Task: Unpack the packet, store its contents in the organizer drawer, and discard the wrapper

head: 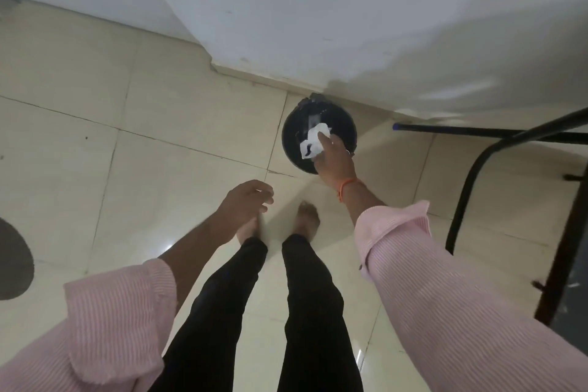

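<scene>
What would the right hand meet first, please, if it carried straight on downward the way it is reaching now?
Probably the black bin: the right hand holds the white wrapper right over its mouth, though its height above it is unclear.

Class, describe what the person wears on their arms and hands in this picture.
Both arms wear pale pink, finely striped shirt sleeves with the cuffs turned back along the forearms. The left hand is bare, with nothing on its wrist. The right hand has an orange thread tied around its wrist.
</scene>
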